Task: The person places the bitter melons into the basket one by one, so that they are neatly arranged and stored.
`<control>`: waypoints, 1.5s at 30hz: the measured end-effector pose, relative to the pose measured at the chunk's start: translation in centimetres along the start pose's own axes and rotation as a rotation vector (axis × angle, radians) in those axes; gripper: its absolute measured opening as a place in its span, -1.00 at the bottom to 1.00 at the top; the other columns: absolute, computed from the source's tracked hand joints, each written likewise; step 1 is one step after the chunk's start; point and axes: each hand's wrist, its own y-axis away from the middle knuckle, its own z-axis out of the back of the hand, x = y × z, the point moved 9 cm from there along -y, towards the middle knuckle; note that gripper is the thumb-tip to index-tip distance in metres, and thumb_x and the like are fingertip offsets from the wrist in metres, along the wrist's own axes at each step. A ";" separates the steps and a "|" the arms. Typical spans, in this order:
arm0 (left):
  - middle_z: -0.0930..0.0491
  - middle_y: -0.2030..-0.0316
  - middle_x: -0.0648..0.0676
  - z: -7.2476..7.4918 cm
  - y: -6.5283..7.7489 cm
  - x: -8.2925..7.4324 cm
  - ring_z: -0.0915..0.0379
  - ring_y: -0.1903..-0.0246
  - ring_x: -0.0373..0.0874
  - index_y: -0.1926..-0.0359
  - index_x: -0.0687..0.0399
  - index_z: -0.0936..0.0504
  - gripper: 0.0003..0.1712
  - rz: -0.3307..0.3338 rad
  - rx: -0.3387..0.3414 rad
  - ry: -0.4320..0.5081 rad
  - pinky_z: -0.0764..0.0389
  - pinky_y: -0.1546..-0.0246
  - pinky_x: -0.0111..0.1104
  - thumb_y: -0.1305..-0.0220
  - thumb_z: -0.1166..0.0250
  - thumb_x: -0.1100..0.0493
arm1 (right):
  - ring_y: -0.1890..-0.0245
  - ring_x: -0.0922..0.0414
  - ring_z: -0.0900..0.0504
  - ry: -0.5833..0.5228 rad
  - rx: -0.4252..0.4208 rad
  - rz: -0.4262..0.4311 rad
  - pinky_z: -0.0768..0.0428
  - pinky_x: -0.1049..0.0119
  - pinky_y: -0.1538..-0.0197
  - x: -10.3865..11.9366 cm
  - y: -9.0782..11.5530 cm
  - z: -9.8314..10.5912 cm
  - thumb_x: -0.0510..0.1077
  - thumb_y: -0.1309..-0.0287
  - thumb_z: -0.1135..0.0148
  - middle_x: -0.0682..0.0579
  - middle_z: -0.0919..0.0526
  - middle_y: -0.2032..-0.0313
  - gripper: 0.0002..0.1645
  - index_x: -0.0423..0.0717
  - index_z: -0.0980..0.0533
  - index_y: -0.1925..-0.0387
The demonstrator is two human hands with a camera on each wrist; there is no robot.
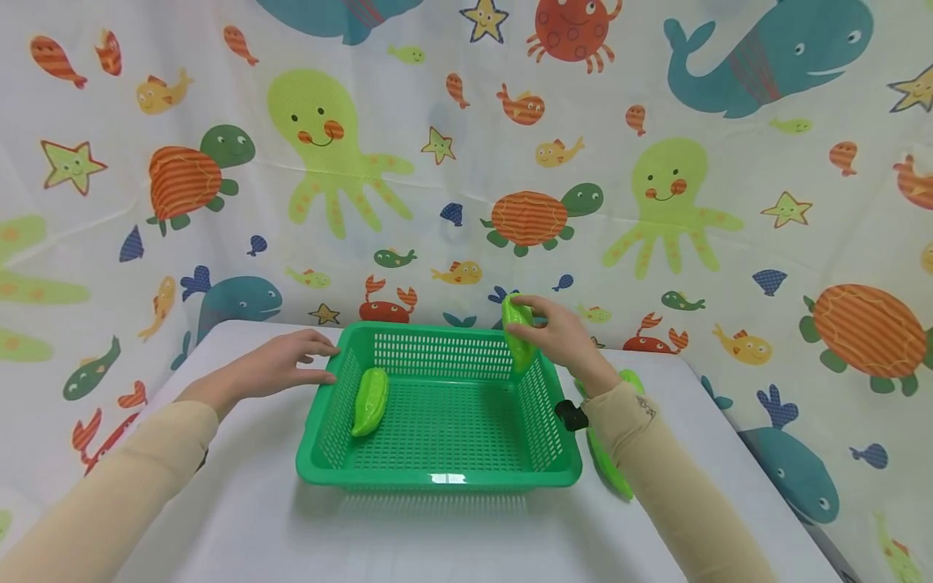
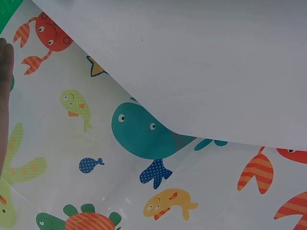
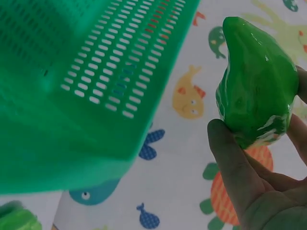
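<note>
My right hand (image 1: 564,336) pinches a glossy bright green play vegetable (image 1: 518,332), long and pointed like a pepper or bitter gourd, between thumb and fingers. It is held upright over the far right corner of a green plastic basket (image 1: 437,478). In the right wrist view the held vegetable (image 3: 256,81) appears beside the basket's perforated wall (image 3: 112,62). A similar vegetable (image 1: 371,401) lies inside the basket, along its left side. My left hand (image 1: 284,364) is at the basket's left rim with relaxed fingers; whether the fingertips touch it is unclear.
More green vegetables (image 1: 608,465) lie on the white table (image 1: 248,486) right of the basket, partly hidden by my right forearm. A cloth (image 1: 452,178) printed with sea animals hangs behind the table and along its sides.
</note>
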 end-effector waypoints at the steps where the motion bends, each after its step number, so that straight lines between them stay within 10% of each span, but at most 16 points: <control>1: -0.49 -0.11 0.27 -0.1 0.0 0.1 -0.47 -0.07 0.26 -0.18 0.33 -0.54 -0.29 0.004 0.001 -0.002 -0.57 -0.01 0.08 -0.24 -0.34 -0.14 | -0.20 -0.16 -0.49 -0.002 0.009 0.004 -0.53 -0.07 -0.15 0.1 -0.2 -0.5 0.07 -0.26 -0.29 -0.09 -0.39 -0.33 -0.35 0.08 -0.39 -0.34; 31: -0.50 -0.11 0.25 0.0 -0.2 -0.4 -0.49 -0.06 0.23 -0.19 0.31 -0.55 -0.31 0.007 -0.012 0.003 -0.59 0.00 0.04 -0.24 -0.34 -0.13 | 0.00 0.00 -0.56 0.074 0.270 -0.006 -0.60 0.21 0.15 1.0 -2.0 -13.6 0.04 -0.21 -0.33 -0.10 -0.57 -0.09 -0.43 0.05 -0.48 -0.25; 45: -0.49 -0.11 0.26 -0.1 0.2 -0.2 -0.48 -0.07 0.24 -0.19 0.31 -0.54 -0.29 0.024 -0.004 0.006 -0.57 -0.01 0.08 -0.24 -0.33 -0.15 | -0.19 -0.02 -0.48 0.115 0.330 0.013 -0.47 0.05 -0.21 2.6 -2.1 -17.3 0.06 -0.21 -0.33 -0.02 -0.50 -0.23 -0.41 0.01 -0.47 -0.24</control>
